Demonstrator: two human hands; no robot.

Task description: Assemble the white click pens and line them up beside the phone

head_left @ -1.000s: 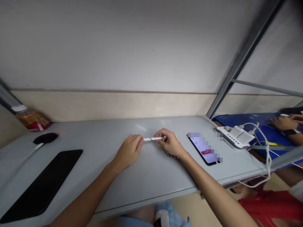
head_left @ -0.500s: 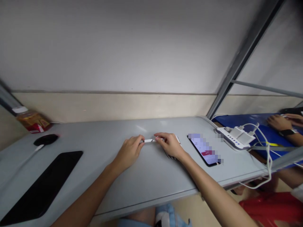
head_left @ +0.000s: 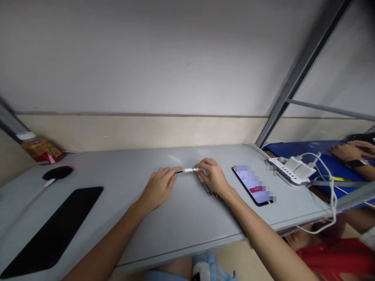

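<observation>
Both hands hold a slim white pen point(head_left: 189, 170) level above the desk point(head_left: 181, 218). My left hand point(head_left: 159, 187) pinches its left end, where a thin dark refill-like section and a yellowish bit show. Closed on the right end, my right hand point(head_left: 213, 177) covers part of the barrel, which looks clear there. Under the right palm lie several more pens point(head_left: 208, 188), partly hidden by the hand and wrist.
Right of my hands lies a lit phone point(head_left: 252, 185), beside a power strip point(head_left: 288, 171) with white cables. At the left are a black mat point(head_left: 55, 230), a round black charging pad point(head_left: 57, 172) and a bottle point(head_left: 41, 150). Another person's hands point(head_left: 348, 152) rest over a blue surface.
A thin dark section now shows between the left fingers and the white barrel. My right hand has risen slightly, and more of the pens below it shows.
</observation>
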